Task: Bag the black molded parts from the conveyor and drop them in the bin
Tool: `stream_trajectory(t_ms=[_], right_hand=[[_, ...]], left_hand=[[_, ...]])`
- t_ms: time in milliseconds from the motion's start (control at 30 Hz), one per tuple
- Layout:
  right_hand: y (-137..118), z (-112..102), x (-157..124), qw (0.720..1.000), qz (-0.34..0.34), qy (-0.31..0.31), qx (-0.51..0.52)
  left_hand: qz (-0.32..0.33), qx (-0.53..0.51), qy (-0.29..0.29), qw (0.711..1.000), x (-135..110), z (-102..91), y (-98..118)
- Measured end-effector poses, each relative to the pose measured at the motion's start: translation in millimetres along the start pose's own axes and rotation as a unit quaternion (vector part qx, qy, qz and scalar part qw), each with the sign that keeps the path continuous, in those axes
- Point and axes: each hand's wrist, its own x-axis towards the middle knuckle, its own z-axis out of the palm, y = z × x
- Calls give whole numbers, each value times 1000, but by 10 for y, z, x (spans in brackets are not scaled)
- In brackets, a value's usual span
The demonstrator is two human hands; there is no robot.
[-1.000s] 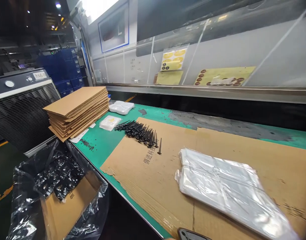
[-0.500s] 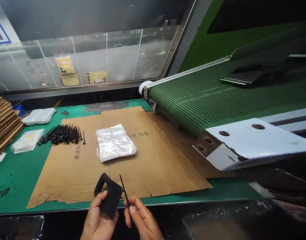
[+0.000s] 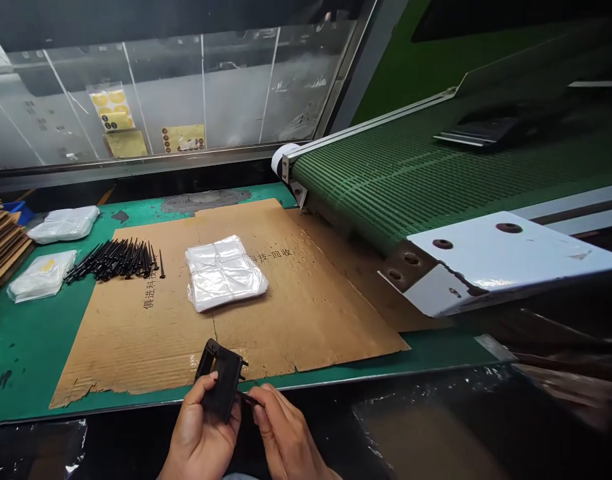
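Left hand (image 3: 202, 432) around black frame (image 3: 221, 383); right hand (image 3: 282, 435) on thin pin (image 3: 247, 399)

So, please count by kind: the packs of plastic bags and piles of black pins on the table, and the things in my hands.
Packs of plastic bags: 3, one on the cardboard sheet, two on the green mat.
Pile of black pins: 1.
Black frame part: 1, in the left hand.
Single black pin: 1, pinched by the right hand.
Total: 6.
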Motion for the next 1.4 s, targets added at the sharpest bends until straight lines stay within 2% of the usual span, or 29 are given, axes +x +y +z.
stream_trajectory(t_ms=[133,233,300,467,600,700,767,833,867,1167,1400], right_hand=[[-52,-74,42,992,-71,-45,-99],[-95,-105,54,984,-107,-70,-128],[-102,-118,58,981,-114,-76,-136],[-1,-157,105,988,-67,-49,-133],[143,-208,176,991,-9,-36,-130],[180,-308,239,994,58,-70,-53],[147,-398,273,993,64,-96,3],[83,-477,288,994,33,-107,-1],[48,-504,287,994,11,-108,-20],[-97,-428,263,967,-153,-115,-170],[-99,-409,322,947,-211,-126,-206]], left_hand=[[-21,-8,-15,1000,1,0,-7],[-46,-5,-58,997,12,-16,-23],[-52,1,-66,996,21,-32,-40],[-37,-10,0,999,29,-61,-82],[-61,25,-10,998,20,-123,-77],[-84,151,-80,982,12,-205,-48],[-47,211,-154,964,11,-241,-25],[3,224,-204,953,15,-241,-3],[16,226,-210,951,19,-229,6],[39,240,-186,952,49,-124,-24],[46,250,-173,952,32,-160,-35]])
